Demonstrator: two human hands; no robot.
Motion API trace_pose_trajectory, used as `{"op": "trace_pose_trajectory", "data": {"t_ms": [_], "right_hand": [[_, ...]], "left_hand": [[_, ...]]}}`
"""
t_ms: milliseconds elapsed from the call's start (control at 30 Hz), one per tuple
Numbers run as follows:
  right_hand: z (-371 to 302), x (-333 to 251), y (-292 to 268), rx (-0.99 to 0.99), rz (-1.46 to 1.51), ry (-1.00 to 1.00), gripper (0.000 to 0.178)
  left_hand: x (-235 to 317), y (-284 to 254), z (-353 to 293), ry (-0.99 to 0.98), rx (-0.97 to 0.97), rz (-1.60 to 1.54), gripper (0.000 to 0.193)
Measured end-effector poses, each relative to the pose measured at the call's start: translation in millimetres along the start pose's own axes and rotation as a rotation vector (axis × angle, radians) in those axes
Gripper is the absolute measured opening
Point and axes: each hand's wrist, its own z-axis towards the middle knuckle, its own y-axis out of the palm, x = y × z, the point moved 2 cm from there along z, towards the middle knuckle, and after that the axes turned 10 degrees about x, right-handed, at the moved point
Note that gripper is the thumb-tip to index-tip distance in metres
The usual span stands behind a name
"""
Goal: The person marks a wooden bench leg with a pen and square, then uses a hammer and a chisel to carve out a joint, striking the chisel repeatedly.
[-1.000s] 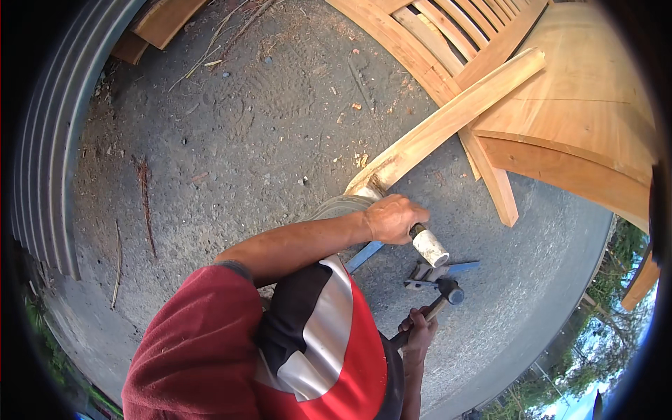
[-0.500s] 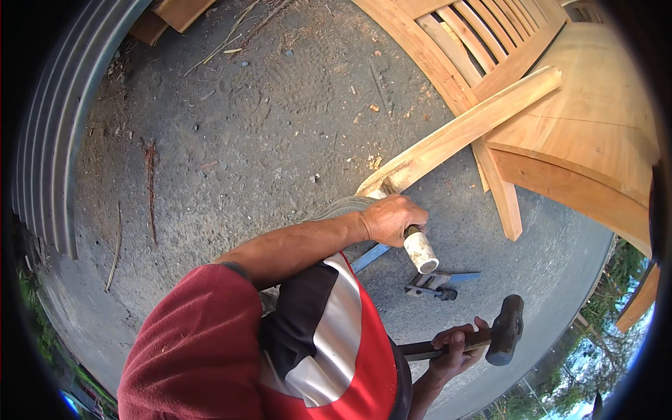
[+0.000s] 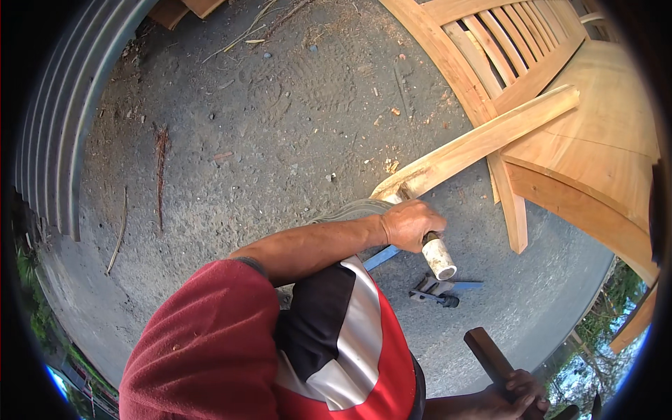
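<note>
My left hand (image 3: 411, 222) is wrapped around a chisel with a thick white tube handle (image 3: 439, 260). The chisel's lower end meets a pale wooden plank (image 3: 483, 147) beside a dark mark near its close end. Low at the right, my right hand (image 3: 521, 393) grips a hammer (image 3: 488, 353) by its dark handle. The handle's end points up and to the left; the head is only partly visible at the bottom edge. Grey striped cloth lies under the plank's near end.
A wooden bench with a slatted back (image 3: 514, 52) stands at the right, and the plank's far end rests against it. A metal tool with a blue bar (image 3: 441, 288) lies on the ground by my left hand. Corrugated metal sheet (image 3: 59, 140) curves along the left.
My right hand has moved down and to the right and turned the hammer, so the handle's end now shows where the head was. My left hand keeps its hold; the view has shifted slightly.
</note>
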Motion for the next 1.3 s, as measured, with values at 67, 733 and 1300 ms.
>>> {"op": "trace_pose_trajectory", "data": {"t_ms": [67, 733, 1300], "right_hand": [[-3, 13, -9, 0.006, 0.029, 0.012, 0.021], [-85, 61, 5, -0.647, -0.656, -0.066, 0.018], [-39, 62, 30, -0.735, -0.553, -0.157, 0.022]], "left_hand": [[-3, 0, -4, -0.013, -0.016, 0.014, 0.023], [-3, -2, 6, -0.093, 0.047, -0.013, 0.023], [-13, -4, 6, -0.141, 0.037, -0.019, 0.023]]}}
